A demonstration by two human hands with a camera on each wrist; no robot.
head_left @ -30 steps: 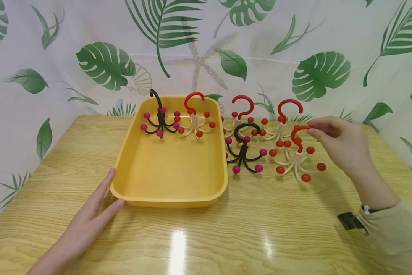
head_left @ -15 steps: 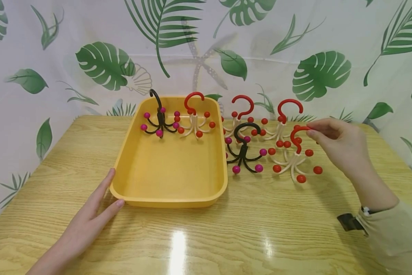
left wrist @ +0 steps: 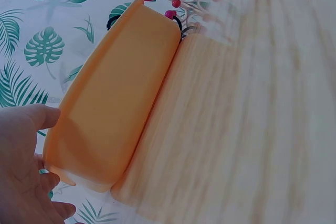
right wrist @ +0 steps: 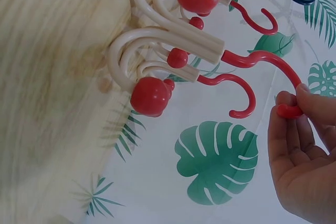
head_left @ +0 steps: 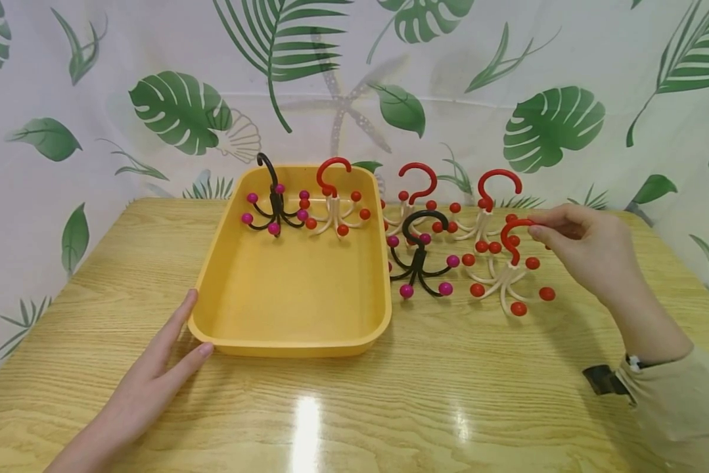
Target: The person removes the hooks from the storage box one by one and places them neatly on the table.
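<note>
In my right hand (head_left: 593, 249), the thumb and fingers pinch the red hook end of a white hanger (head_left: 510, 279) whose several curved arms end in red balls. It is upright at the right of the group; the right wrist view shows the hook (right wrist: 262, 59) between thumb and fingertips. Whether its arms touch the table cannot be told. My left hand (head_left: 147, 384) lies at the near left corner of a yellow tray (head_left: 295, 345), fingers fairly straight along the side and thumb at the front rim. Inside the tray's far end are a black hanger (head_left: 277, 207) and a red-hooked white hanger (head_left: 334, 210).
Right of the tray stand a black hanger with magenta balls (head_left: 418, 263) and two red-hooked white hangers, one behind it (head_left: 420, 182) and one farther right (head_left: 483, 217). Behind the wooden table (head_left: 449, 394) hangs a leaf-patterned cloth (head_left: 449, 66).
The hanger in my right hand has shifted slightly left and down since a second ago, with little movement in the last half second. My left hand and the tray stay in place.
</note>
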